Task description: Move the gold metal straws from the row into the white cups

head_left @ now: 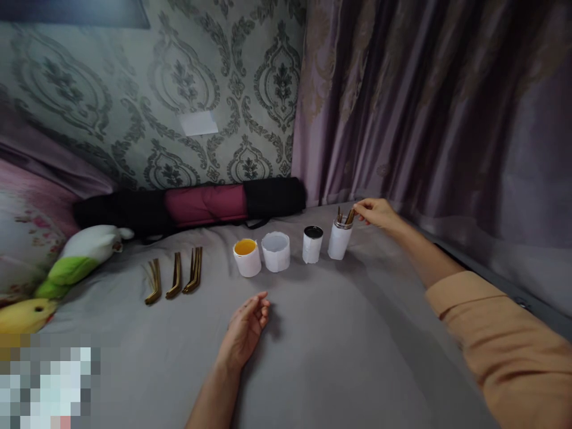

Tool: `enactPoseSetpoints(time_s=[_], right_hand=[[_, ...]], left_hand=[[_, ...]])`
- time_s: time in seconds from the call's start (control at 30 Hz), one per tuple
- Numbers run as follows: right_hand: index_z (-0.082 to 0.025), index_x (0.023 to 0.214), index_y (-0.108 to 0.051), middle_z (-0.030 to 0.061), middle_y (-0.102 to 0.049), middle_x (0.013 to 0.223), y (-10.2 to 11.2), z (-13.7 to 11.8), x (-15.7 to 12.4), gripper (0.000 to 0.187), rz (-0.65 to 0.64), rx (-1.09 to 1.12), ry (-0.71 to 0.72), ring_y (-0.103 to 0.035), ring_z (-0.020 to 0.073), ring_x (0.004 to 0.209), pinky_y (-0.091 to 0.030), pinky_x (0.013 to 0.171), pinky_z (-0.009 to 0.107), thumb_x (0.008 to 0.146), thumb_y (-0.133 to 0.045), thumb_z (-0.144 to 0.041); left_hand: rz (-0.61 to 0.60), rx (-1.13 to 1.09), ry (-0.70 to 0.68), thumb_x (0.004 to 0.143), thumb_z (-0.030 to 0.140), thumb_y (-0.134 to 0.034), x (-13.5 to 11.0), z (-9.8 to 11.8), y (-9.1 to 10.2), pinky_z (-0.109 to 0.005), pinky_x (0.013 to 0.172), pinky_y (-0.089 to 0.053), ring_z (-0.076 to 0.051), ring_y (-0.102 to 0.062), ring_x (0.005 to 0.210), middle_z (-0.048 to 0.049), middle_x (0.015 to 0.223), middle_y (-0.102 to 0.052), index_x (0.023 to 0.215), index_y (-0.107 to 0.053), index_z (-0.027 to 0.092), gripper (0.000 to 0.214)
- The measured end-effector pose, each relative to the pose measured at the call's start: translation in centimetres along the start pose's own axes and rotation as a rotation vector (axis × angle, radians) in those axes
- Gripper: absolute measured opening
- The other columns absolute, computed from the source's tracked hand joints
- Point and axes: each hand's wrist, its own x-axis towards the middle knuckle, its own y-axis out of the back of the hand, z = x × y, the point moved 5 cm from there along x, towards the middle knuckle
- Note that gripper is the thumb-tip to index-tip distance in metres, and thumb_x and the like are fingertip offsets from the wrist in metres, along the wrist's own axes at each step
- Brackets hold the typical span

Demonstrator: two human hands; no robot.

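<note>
Three bundles [177, 273] of brown straws, each bent near its lower end, lie side by side on the grey sheet [357, 357], to the left of four white containers standing in a row. First in the row is a cup [248, 265] with a yellow inside; just beside it stands a tub [277, 260], pale within. A little apart comes a narrow can [311, 249] with a dark top, and last, on the right, a taller jar [338, 244] with brown sticks [350, 217] standing up out of it. The right hand [376, 213] reaches in from the right, thumb and forefinger pinched on the tops of some sticks; they are too small and blurred to count. The left hand [248, 325] holds nothing, fingers loosely curled, near the cup and tub but apart from both. Behind the row, a black and maroon bag [205, 205] lies along the patterned wall [183, 77], and a purple curtain [370, 89] hangs behind the jar.
</note>
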Motion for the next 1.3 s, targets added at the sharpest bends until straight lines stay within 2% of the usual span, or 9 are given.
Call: enactPoseSetpoints(time_s=[0.23, 0.57, 0.77, 0.93, 1.2, 1.3], right_hand=[[-0.016, 0.071, -0.060, 0.0044, -0.063, 0.071, 0.0, 0.0, 0.0, 0.015, -0.009, 0.014, 0.032, -0.052, 0.0080, 0.050, -0.038, 0.036, 0.017, 0.075, -0.056, -0.031], [-0.017, 0.073, -0.061, 0.0044, -0.063, 0.074, 0.6, -0.3, -0.7, 0.013, 0.018, 0.032, 0.001, -0.052, 0.0077, 0.050, -0.038, 0.038, 0.017, 0.076, -0.053, -0.027], [-0.015, 0.072, -0.059, 0.0044, -0.060, 0.070, 1.0, -1.3, -1.8, 0.014, 0.125, 0.061, -0.046, -0.050, 0.0067, 0.048, -0.036, 0.038, 0.017, 0.079, -0.049, -0.022], [-0.013, 0.074, -0.059, 0.0020, -0.055, 0.063, 1.5, -1.1, -2.2, 0.014, 0.247, 0.089, -0.044, -0.047, 0.0056, 0.046, -0.037, 0.040, 0.017, 0.078, -0.049, -0.022], [-0.014, 0.071, -0.059, 0.0028, -0.052, 0.060, 1.8, -2.0, -3.9, 0.016, 0.455, 0.158, 0.013, -0.044, 0.0066, 0.044, -0.036, 0.042, 0.024, 0.076, -0.050, -0.026], [-0.015, 0.069, -0.058, 0.0027, -0.050, 0.058, 1.5, -2.7, -5.0, 0.018, 0.491, 0.201, 0.003, -0.043, 0.0068, 0.044, -0.035, 0.044, 0.027, 0.075, -0.051, -0.030]], left_hand=[[0.007, 0.000, 0.006, 0.077, 0.015, -0.055, 0.0, 0.0, -0.1, -0.019, 0.055, -0.045, -0.007, -0.054, 0.060, -0.0055, 0.075, -0.059, 0.095, -0.059, 0.009, 0.020], [0.011, -0.017, 0.006, 0.077, 0.014, -0.054, -0.1, 0.1, -0.2, -0.019, 0.055, -0.045, -0.007, -0.053, 0.059, -0.0052, 0.075, -0.059, 0.095, -0.059, 0.009, 0.019], [0.009, -0.040, 0.004, 0.079, 0.015, -0.052, -0.2, 0.2, -0.5, -0.018, 0.052, -0.043, -0.007, -0.052, 0.057, -0.0047, 0.072, -0.058, 0.092, -0.058, 0.009, 0.016], [-0.012, -0.074, -0.013, 0.079, 0.017, -0.052, 0.1, 0.2, -0.2, -0.017, 0.051, -0.041, -0.007, -0.052, 0.056, -0.0055, 0.072, -0.058, 0.090, -0.057, 0.009, 0.015], [-0.030, -0.115, -0.030, 0.077, 0.018, -0.054, 0.3, 0.3, 0.0, -0.018, 0.052, -0.039, -0.007, -0.052, 0.054, -0.0058, 0.070, -0.058, 0.086, -0.057, 0.008, 0.014], [-0.037, -0.119, -0.033, 0.077, 0.018, -0.054, 0.3, 0.3, 0.1, -0.019, 0.051, -0.039, -0.007, -0.052, 0.054, -0.0063, 0.071, -0.059, 0.087, -0.057, 0.008, 0.014]])
